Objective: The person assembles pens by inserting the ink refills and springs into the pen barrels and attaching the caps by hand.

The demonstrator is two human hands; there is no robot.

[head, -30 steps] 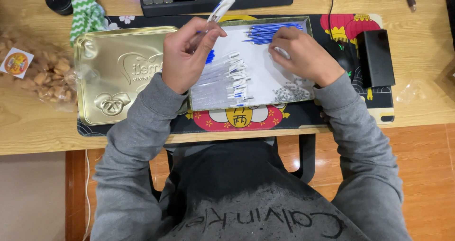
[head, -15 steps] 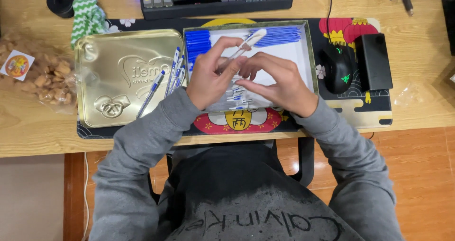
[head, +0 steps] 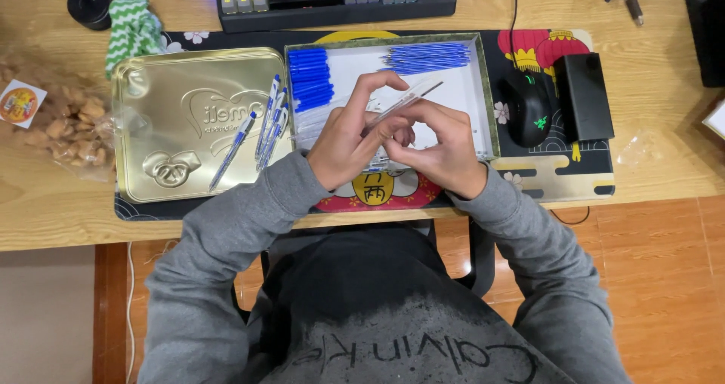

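While both hands meet over the shallow tray [head: 483, 89], the left hand [head: 349, 138] and right hand [head: 439, 148] pinch a clear plastic pen barrel [head: 404, 98] between fingertips. Just left lies an embossed gold tin lid [head: 174, 123] bearing finished blue pens [head: 266, 123]; beyond, blue caps [head: 310, 78] and thin refills [head: 427, 56]. The barrel now tilts lower than half a second earlier.

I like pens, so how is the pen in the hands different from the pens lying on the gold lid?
The pen in the hands is one clear tube, tilted up and held by the left hand and right hand. The pens on the gold lid are several, lying flat and untouched, with blue showing. All are slim pens.
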